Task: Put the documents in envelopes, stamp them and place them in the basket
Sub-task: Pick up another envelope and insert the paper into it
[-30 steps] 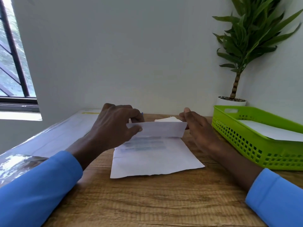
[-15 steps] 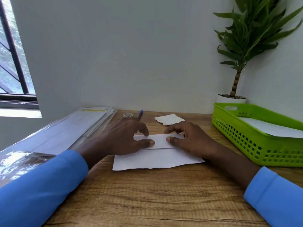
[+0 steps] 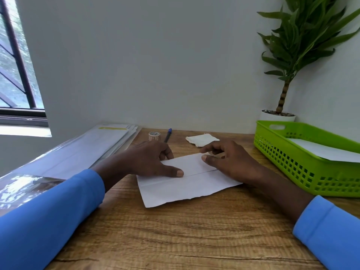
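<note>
Head view, looking down at my desk: both my hands lie flat on a white document (image 3: 187,184) that is folded over on itself on the wooden table (image 3: 175,236). My left hand (image 3: 148,160) rests on the folded flap's left part, fingers loosely curled, thumb stretched out along the flap's near edge and pressing it down. My right hand (image 3: 229,162) covers the flap's right part, thumb tip planted on the paper, index finger reaching to the far fold. Neither hand grips anything; both are spread and pressing, thumbs pointing toward each other with a stretch of bare paper between them. The lower part of the sheet lies uncovered just nearer me than my hands (its near edge looks ragged).

Left of my left hand sits a stack of envelopes (image 3: 101,145) under clear wrap. Beyond my left hand stand a small tape roll (image 3: 154,135) and a blue-capped pen (image 3: 168,135); beyond my right hand lies a crumpled white cloth (image 3: 201,138). Right of my right hand is the green basket (image 3: 292,164), white paper (image 3: 321,150) inside it, with a potted plant (image 3: 288,55) behind.
</note>
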`<control>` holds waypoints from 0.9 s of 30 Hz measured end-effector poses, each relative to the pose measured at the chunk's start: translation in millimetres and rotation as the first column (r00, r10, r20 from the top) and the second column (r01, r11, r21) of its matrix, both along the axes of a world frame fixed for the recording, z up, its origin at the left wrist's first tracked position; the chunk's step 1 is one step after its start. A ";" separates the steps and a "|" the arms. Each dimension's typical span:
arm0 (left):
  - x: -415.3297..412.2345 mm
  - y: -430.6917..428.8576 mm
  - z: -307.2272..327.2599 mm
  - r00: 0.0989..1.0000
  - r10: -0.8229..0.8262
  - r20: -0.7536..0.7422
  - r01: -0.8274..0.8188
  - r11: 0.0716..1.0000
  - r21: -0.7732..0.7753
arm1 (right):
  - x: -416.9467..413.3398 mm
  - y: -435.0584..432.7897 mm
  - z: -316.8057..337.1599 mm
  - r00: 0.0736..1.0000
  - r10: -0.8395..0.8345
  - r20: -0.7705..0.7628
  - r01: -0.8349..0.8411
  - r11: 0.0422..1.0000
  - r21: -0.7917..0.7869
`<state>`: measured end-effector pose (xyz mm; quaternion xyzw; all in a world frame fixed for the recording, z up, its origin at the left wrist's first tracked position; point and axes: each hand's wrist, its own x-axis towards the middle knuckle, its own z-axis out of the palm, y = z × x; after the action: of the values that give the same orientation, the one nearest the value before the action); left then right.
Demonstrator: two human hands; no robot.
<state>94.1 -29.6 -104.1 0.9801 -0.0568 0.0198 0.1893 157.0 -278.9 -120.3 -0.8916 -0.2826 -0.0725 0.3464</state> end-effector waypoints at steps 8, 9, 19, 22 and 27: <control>-5.8 -4.5 2.7 1.000 -0.020 -0.008 0.020 0.999 0.043 | 2.5 -1.0 -2.0 1.000 -0.016 0.000 0.016 0.999 0.035; -6.1 -5.3 2.1 1.000 -0.020 -0.001 0.020 1.000 0.023 | 3.4 -1.2 -2.8 1.000 -0.017 0.001 0.017 0.999 0.042; -9.0 -9.8 6.0 0.825 -0.145 0.546 0.069 0.985 0.158 | 7.3 -1.6 3.7 0.968 -0.200 0.153 0.122 0.903 0.411; -14.6 -12.6 7.7 0.816 -0.201 0.542 0.065 0.963 0.260 | 6.4 -2.5 5.8 0.965 -0.234 0.122 0.146 0.859 0.490; -20.5 -16.5 9.5 0.852 -0.294 0.434 0.083 0.893 0.443 | 2.4 -1.5 3.8 0.976 -0.197 0.087 0.143 0.895 0.423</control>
<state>73.5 -46.1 -94.6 0.9494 -0.2038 0.2358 -0.0392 159.3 -280.4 -116.5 -0.8126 -0.2031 -0.2177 0.5010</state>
